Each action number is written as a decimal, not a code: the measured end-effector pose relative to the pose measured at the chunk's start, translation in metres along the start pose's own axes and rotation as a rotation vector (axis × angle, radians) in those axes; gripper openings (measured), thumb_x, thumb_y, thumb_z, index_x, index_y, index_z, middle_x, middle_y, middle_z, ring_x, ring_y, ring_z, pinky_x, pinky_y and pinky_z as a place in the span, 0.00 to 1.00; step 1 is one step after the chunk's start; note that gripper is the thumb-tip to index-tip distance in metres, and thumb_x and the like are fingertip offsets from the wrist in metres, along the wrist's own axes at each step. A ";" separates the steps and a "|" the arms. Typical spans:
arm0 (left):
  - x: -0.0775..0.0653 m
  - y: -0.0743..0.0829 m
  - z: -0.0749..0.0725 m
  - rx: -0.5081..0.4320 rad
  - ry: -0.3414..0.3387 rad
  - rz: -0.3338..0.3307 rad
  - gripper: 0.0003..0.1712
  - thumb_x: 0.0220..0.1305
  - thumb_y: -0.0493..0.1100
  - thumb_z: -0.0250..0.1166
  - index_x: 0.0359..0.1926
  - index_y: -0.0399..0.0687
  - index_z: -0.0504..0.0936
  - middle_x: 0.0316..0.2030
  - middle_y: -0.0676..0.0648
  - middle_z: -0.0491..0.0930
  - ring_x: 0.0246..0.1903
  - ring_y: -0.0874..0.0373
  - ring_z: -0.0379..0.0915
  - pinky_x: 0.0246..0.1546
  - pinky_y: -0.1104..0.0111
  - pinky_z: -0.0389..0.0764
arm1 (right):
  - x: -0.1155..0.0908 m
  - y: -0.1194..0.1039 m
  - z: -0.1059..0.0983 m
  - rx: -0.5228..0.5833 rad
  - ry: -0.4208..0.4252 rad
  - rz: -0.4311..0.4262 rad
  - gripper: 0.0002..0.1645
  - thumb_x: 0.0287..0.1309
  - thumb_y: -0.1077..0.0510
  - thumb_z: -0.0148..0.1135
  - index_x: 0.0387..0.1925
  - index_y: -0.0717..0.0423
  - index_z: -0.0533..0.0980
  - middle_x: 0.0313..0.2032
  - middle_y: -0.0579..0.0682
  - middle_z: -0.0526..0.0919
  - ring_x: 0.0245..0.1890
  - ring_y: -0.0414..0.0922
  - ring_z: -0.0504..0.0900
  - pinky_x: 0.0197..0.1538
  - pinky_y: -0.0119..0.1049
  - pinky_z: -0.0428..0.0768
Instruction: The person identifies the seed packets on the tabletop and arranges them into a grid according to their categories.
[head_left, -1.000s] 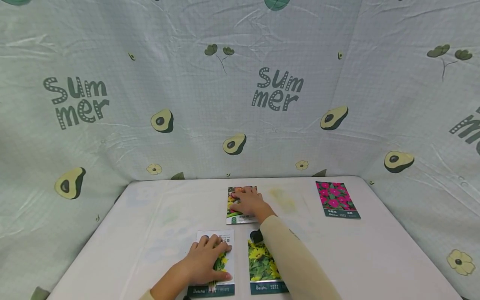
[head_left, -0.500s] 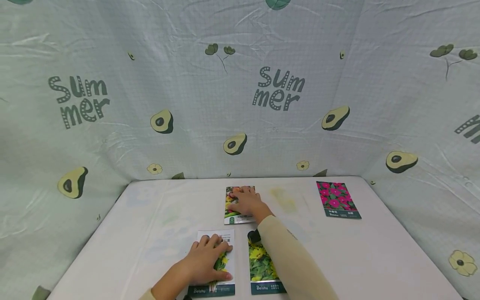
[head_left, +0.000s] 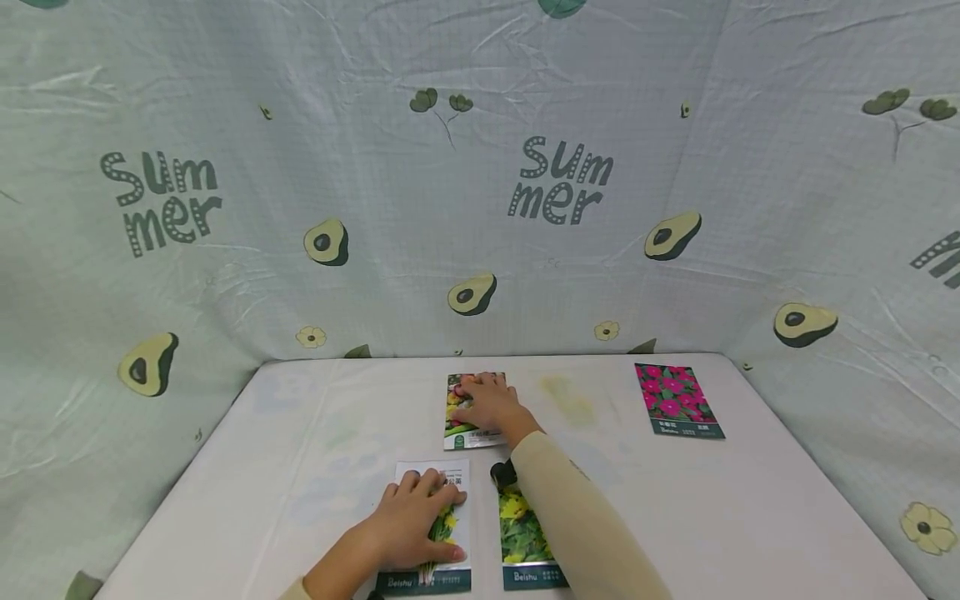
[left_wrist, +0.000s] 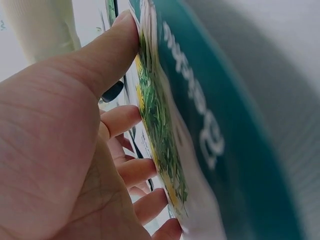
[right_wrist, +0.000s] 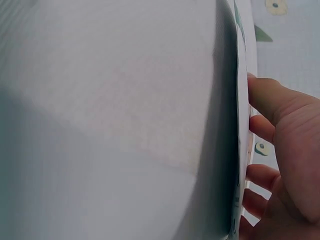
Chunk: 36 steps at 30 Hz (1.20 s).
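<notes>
My left hand [head_left: 408, 523] rests with spread, slightly bent fingers on a seed packet [head_left: 442, 581] that has a green plant and yellow flowers printed on it. In the left wrist view, thumb and fingertips press on the face of this packet [left_wrist: 162, 110]. Farther back, my right hand [head_left: 491, 406] lies over a second seed packet [head_left: 457, 435] with a colourful picture and a white lower strip. The right wrist view has the fingertips of the right hand [right_wrist: 297, 145] against this packet [right_wrist: 242, 130], seen nearly edge-on. My palm hides part of each picture.
A yellow-flower seed packet [head_left: 522, 533] lies right of the left hand, partly under my right sleeve [head_left: 581, 521]. At the back right lies a pink-flower packet [head_left: 675, 400]. A patterned curtain [head_left: 390, 200] hangs behind the white table [head_left: 300, 467].
The right hand and the packet beneath it have shifted slightly to the left across the table. My left hand and its packet stay in place.
</notes>
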<state>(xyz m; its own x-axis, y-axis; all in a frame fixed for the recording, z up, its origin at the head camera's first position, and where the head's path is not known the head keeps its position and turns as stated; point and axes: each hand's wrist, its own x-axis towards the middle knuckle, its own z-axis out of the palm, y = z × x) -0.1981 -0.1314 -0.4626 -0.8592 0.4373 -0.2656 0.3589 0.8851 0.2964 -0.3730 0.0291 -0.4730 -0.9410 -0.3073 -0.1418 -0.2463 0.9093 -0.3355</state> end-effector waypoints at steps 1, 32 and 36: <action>0.000 0.000 0.000 0.003 0.002 0.002 0.42 0.53 0.75 0.70 0.66 0.67 0.76 0.65 0.46 0.68 0.59 0.43 0.62 0.55 0.43 0.67 | 0.000 -0.001 0.000 -0.005 0.002 0.001 0.38 0.67 0.32 0.61 0.74 0.37 0.69 0.76 0.52 0.62 0.78 0.59 0.54 0.75 0.61 0.57; -0.006 0.002 -0.003 -0.017 -0.009 0.010 0.43 0.55 0.76 0.67 0.69 0.67 0.75 0.67 0.44 0.67 0.61 0.42 0.62 0.53 0.43 0.67 | 0.003 -0.019 0.010 -0.034 0.039 -0.016 0.36 0.65 0.29 0.60 0.71 0.31 0.71 0.76 0.51 0.64 0.78 0.59 0.57 0.73 0.61 0.61; -0.007 0.003 -0.003 -0.022 0.004 0.014 0.42 0.55 0.74 0.69 0.68 0.65 0.75 0.67 0.44 0.68 0.61 0.41 0.62 0.53 0.43 0.67 | 0.002 -0.023 0.010 -0.032 0.032 -0.008 0.36 0.65 0.29 0.60 0.72 0.31 0.71 0.77 0.52 0.63 0.78 0.59 0.56 0.73 0.61 0.61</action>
<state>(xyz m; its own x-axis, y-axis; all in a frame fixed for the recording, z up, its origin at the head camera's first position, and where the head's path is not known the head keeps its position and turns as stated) -0.1919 -0.1322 -0.4570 -0.8559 0.4485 -0.2575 0.3626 0.8754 0.3196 -0.3671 0.0049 -0.4745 -0.9457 -0.3061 -0.1093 -0.2609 0.9154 -0.3064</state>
